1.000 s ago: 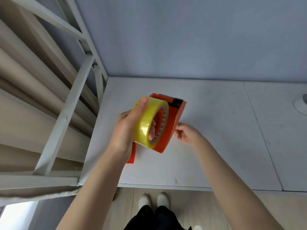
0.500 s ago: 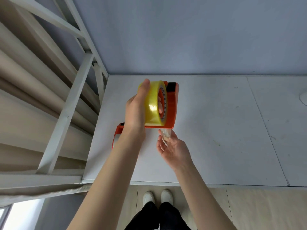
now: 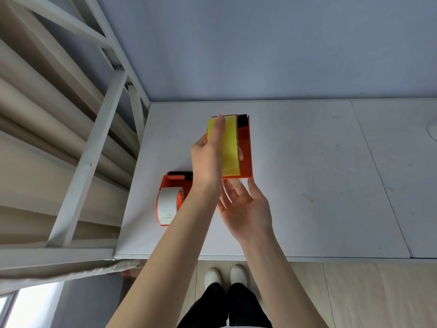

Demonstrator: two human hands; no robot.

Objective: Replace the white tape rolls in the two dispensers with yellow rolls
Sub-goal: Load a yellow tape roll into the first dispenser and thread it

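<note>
My left hand point(image 3: 208, 159) grips a yellow tape roll point(image 3: 229, 147) seated in an orange dispenser point(image 3: 246, 152), held above the white table point(image 3: 307, 181). The thumb lies over the roll's top. My right hand point(image 3: 246, 209) is just below the dispenser, palm up, fingers apart, with a clear strip of tape point(image 3: 233, 184) at its fingertips. A second orange dispenser point(image 3: 173, 185) lies on the table to the left, with a white tape roll point(image 3: 166, 204) in it.
A white metal frame point(image 3: 89, 150) and beige rolled material stand at the table's left edge. A grey wall runs behind the table. A white object point(image 3: 432, 131) shows at the far right edge. My feet are below the front edge.
The dispenser with the yellow roll has turned edge-on to me and risen. My right hand has left its side and opened beneath it. The second dispenser with the white roll has come into view.
</note>
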